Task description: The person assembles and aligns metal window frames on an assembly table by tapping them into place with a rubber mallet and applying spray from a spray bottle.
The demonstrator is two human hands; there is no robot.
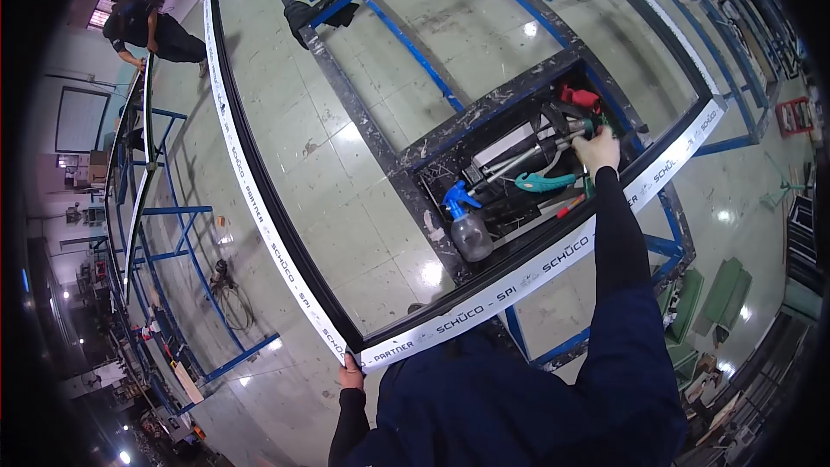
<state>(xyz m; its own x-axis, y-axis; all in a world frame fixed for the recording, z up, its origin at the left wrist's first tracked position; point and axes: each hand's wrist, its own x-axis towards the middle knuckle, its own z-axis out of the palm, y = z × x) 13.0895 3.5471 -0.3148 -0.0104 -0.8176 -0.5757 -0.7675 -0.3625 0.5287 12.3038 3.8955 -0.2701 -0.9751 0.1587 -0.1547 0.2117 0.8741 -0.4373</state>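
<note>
A large window frame (480, 315) with white printed protective tape and a black inner edge spans the view in front of me. At its near left corner, my left hand (350, 374) is closed on the profile. My right hand (598, 152) reaches over the near side into a dark tool tray (442, 252), its fingers curled among the tools; what they hold is hidden. Close by lie a teal-handled tool (545, 182), a red tool (581, 99) and a red marker-like stick (570, 206). A spray bottle (471, 236) with a blue head stands at the tray's left end.
The tray sits in a blue and black metal workbench (424, 149) under the frame. A dark cloth (298, 17) hangs on its far corner. At the far left, a person (154, 30) handles another long frame (149, 121) on blue stands. Green metal pieces (724, 294) lie at right.
</note>
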